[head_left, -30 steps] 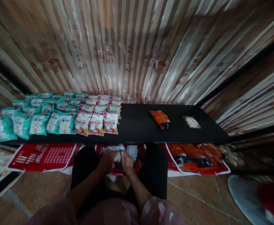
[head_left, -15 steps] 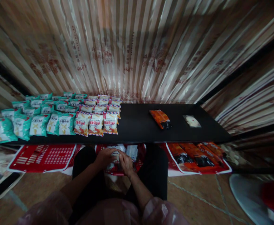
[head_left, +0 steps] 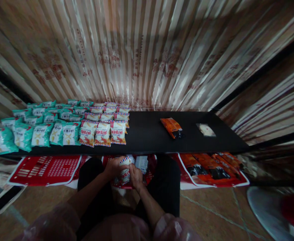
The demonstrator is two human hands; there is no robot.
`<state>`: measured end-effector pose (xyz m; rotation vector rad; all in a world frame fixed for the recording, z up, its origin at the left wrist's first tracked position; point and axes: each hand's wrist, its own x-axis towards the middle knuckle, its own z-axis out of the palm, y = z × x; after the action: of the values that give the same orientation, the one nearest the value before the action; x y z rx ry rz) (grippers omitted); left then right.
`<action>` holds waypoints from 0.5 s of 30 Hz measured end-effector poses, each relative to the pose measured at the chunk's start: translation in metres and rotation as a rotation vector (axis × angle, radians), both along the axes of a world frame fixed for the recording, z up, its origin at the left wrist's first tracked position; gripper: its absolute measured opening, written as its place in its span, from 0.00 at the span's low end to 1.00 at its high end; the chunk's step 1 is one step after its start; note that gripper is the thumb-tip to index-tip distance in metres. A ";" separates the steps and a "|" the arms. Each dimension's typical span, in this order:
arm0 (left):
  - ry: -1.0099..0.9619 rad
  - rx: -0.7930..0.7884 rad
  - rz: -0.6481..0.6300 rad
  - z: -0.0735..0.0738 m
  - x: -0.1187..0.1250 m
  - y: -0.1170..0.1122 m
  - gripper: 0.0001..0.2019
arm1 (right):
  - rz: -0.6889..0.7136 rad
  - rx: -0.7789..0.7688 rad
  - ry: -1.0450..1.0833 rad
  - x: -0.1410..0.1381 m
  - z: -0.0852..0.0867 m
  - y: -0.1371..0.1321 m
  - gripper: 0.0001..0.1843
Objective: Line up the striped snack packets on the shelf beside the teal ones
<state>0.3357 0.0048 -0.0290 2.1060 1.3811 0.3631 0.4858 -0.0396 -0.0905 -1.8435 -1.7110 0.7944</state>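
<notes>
Above a red basket point(head_left: 150, 167) between my knees, both hands grip one white snack bag point(head_left: 125, 170) with red print and a striped edge. My left hand point(head_left: 113, 168) has its left side, and my right hand point(head_left: 136, 175) its right side. Under them the basket holds more packets, among them a pale clear-wrapped packet point(head_left: 142, 163). On the black shelf point(head_left: 144, 134) ahead stand rows of similar white-and-orange snack bags point(head_left: 102, 133). Left of these are rows of teal snack bags point(head_left: 42, 134).
An orange packet point(head_left: 172, 128) and a small clear packet point(head_left: 206, 130) lie on the shelf's right half. A red basket point(head_left: 64, 165) is at lower left; another basket point(head_left: 219, 185) at right holds orange packets point(head_left: 197, 164). A phone point(head_left: 5, 200) lies at far left.
The snack bag has come up into clearer view between my hands, with more of its printed front showing. My hands have spread slightly around it. The shelf goods stay put.
</notes>
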 end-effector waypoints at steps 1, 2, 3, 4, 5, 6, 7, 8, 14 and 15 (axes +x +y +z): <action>0.006 -0.011 0.003 0.000 0.001 0.001 0.18 | -0.017 0.003 0.006 0.000 -0.001 0.000 0.33; 0.011 -0.022 0.007 0.001 0.002 0.002 0.18 | -0.033 0.008 0.015 0.000 -0.002 -0.001 0.33; 0.012 -0.033 0.013 0.001 0.003 0.003 0.19 | -0.050 0.013 0.024 0.000 -0.003 -0.001 0.33; 0.007 -0.048 0.021 0.002 0.004 0.004 0.19 | -0.069 0.014 0.031 0.000 -0.003 -0.001 0.33; -0.007 -0.070 0.034 0.003 0.005 0.006 0.19 | -0.093 0.012 0.040 0.000 -0.003 -0.001 0.34; -0.030 -0.097 0.052 0.003 0.006 0.007 0.20 | -0.122 0.005 0.049 0.000 -0.004 -0.001 0.35; -0.062 -0.127 0.075 0.003 0.006 0.008 0.20 | -0.155 -0.005 0.061 0.000 -0.004 -0.001 0.36; -0.100 -0.157 0.099 0.003 0.006 0.008 0.21 | -0.186 -0.014 0.076 0.000 -0.004 -0.001 0.38; -0.323 -0.232 0.182 -0.009 0.006 0.011 0.21 | -0.271 -0.028 0.185 0.001 -0.005 0.002 0.40; -0.356 -0.234 0.199 -0.011 0.007 0.011 0.21 | -0.280 -0.026 0.208 0.002 -0.004 0.002 0.40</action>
<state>0.3426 0.0157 -0.0401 1.6284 1.3473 0.5943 0.4874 -0.0374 -0.0949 -1.8896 -1.2862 0.8595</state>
